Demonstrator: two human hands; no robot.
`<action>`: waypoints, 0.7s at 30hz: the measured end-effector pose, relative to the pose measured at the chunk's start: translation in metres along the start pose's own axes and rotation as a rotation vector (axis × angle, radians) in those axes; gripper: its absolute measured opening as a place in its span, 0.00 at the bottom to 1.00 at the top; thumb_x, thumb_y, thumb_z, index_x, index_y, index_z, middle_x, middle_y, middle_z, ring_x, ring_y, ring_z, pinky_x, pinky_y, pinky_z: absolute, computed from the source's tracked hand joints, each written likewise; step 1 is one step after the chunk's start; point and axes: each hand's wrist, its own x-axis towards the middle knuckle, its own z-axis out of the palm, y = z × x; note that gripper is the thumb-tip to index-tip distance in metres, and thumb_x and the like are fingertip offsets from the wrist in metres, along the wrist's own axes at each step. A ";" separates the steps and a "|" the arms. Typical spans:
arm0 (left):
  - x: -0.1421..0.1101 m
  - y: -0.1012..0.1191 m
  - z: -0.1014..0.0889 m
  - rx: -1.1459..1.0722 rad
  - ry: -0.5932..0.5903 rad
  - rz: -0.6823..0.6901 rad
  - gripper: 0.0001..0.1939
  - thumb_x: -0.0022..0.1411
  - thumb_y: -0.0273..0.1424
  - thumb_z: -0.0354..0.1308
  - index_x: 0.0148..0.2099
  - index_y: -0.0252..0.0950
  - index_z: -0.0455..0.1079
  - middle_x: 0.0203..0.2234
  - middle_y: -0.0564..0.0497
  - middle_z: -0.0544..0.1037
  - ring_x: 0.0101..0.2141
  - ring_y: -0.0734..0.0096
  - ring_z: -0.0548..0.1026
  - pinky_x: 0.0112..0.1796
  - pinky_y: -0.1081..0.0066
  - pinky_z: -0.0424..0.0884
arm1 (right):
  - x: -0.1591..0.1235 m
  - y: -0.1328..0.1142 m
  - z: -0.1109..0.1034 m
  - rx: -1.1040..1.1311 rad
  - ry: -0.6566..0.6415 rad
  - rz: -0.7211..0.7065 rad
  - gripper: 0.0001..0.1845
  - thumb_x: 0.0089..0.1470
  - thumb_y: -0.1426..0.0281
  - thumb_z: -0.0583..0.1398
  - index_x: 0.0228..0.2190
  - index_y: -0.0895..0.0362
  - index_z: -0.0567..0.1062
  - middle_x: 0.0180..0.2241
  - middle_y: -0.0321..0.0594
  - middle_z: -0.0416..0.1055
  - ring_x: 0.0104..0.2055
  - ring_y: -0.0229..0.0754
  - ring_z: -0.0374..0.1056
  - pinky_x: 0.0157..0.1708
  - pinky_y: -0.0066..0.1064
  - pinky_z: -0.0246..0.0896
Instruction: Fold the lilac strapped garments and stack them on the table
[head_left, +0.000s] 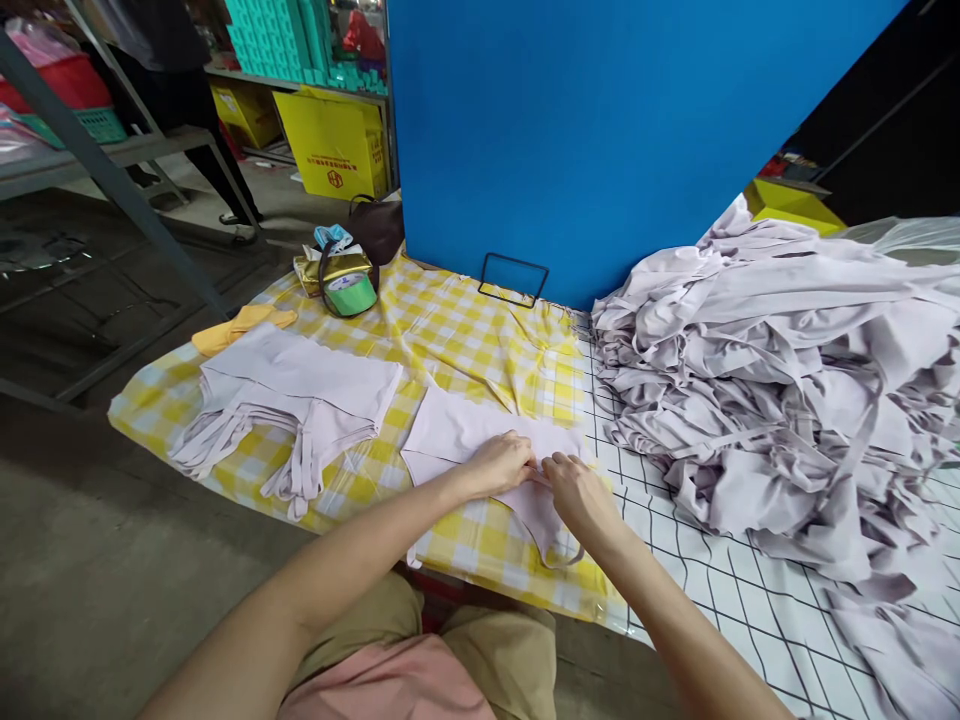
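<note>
A pale lilac strappy garment (pixel 457 425), like a camisole top, lies spread on the yellow checked tablecloth (pixel 450 330). Both my hands meet over its right half. My left hand (pixel 504 462) is closed, its fingers pinching the fabric near the middle seam. Just beside it, my right hand (pixel 577 490) pinches the same garment, fingertips almost touching the left ones. A thin strap hangs toward the table's front edge below my right hand. To the left rests a neat stack of matching garments (pixel 300 380), straps pointing toward me.
A big loose heap of lilac garments (pixel 780 390) covers the right side. Rolls of tape (pixel 351 292), a dark bag (pixel 379 228) and an orange cloth (pixel 241 328) sit at the back left. A blue panel (pixel 600 130) with a black wire frame (pixel 514 280) stands behind.
</note>
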 end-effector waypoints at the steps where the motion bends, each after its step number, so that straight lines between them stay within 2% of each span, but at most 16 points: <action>1: 0.000 0.001 -0.001 -0.002 -0.003 -0.001 0.09 0.60 0.28 0.51 0.35 0.35 0.73 0.30 0.50 0.74 0.37 0.67 0.69 0.37 0.71 0.66 | 0.000 0.000 0.000 -0.002 -0.001 -0.006 0.16 0.48 0.89 0.49 0.26 0.58 0.69 0.28 0.42 0.69 0.34 0.42 0.66 0.23 0.28 0.47; 15: 0.002 0.000 0.000 0.051 -0.024 -0.052 0.10 0.59 0.31 0.50 0.35 0.31 0.70 0.31 0.45 0.74 0.36 0.64 0.71 0.36 0.70 0.67 | 0.004 -0.006 -0.006 0.028 0.043 -0.130 0.16 0.50 0.86 0.48 0.28 0.58 0.69 0.30 0.43 0.69 0.35 0.42 0.64 0.28 0.29 0.52; 18: 0.002 0.001 -0.001 0.039 -0.024 -0.060 0.09 0.58 0.32 0.52 0.34 0.32 0.70 0.31 0.46 0.74 0.36 0.65 0.71 0.36 0.70 0.66 | 0.001 -0.005 0.000 0.195 0.097 -0.047 0.13 0.50 0.84 0.49 0.26 0.57 0.68 0.28 0.41 0.69 0.33 0.41 0.64 0.29 0.28 0.52; 21: 0.002 0.002 0.000 0.017 -0.022 -0.053 0.07 0.58 0.30 0.53 0.33 0.34 0.71 0.31 0.49 0.74 0.38 0.65 0.70 0.38 0.71 0.65 | -0.008 -0.002 0.008 0.351 0.121 0.134 0.10 0.54 0.74 0.51 0.22 0.56 0.66 0.21 0.37 0.65 0.24 0.39 0.61 0.23 0.28 0.49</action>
